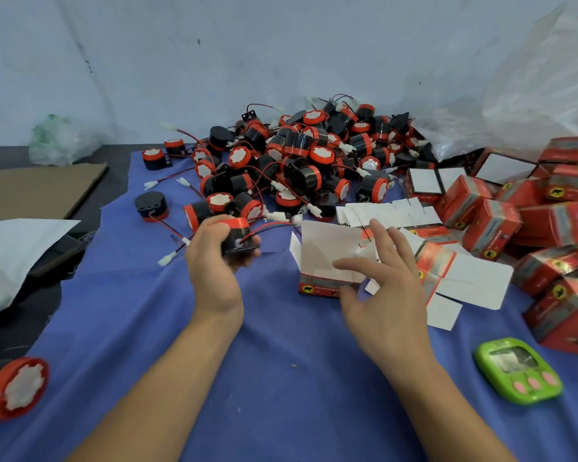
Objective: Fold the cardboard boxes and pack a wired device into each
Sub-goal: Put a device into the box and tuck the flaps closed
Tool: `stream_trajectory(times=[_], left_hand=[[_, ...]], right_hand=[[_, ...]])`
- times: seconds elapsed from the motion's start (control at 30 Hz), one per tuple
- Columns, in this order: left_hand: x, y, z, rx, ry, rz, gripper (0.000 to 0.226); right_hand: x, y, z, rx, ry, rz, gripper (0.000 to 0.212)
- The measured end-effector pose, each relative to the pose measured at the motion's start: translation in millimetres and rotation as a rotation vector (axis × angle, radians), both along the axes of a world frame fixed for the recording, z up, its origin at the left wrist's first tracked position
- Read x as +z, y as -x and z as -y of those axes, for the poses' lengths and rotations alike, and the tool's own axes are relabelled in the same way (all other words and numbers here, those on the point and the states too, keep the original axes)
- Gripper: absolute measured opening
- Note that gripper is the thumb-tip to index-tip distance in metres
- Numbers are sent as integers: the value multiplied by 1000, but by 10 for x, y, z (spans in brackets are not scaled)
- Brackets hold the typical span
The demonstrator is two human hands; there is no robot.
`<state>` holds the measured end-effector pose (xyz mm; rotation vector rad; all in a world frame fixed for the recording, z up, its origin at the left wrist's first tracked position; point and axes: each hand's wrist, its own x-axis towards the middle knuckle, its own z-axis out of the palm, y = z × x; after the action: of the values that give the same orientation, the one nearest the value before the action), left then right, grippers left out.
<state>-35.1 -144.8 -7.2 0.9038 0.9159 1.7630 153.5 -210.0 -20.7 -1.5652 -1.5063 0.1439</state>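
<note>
- The left hand is curled round a wired device, a black drum with a red cap, and holds it just above the blue cloth.
- The right hand has its fingers spread and grips nothing. Its thumb reaches across the front of the open box; I cannot tell if it touches.
- The open box lies to the right of the held device, between the two hands. Its long side runs left to right, the white inside faces up, and the rear flap stands raised.
- The right hand is nearer the box and looks best placed to steady it, while the left has a short way rightward to drop the device in.
- The device's red-and-black wire trails toward the raised flap and may snag on it.
- Behind lies the pile of loose devices. Flat box blanks sit just beyond the box, folded red boxes further right, and a green timer nearer.
</note>
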Motion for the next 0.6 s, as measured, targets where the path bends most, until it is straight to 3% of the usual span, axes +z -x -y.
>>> stream_trajectory(times=[0.13,0.2,0.27,0.43,0.6], left_hand=[[116,129,132,-249,98,279,29],[179,188,172,-541,143,243,47],[162,152,211,-703,139,83,56],[47,-87,228,-619,28,-163,59],[-6,-155,270,-312,-159,-493,52]], right_hand=[[64,40,89,-19,-78,-169,36],[115,57,150,0,-114,-249,46],[163,83,219,95,-101,-313,58],[172,121,245,301,-9,-521,48],[220,19,170,418,71,-776,39]])
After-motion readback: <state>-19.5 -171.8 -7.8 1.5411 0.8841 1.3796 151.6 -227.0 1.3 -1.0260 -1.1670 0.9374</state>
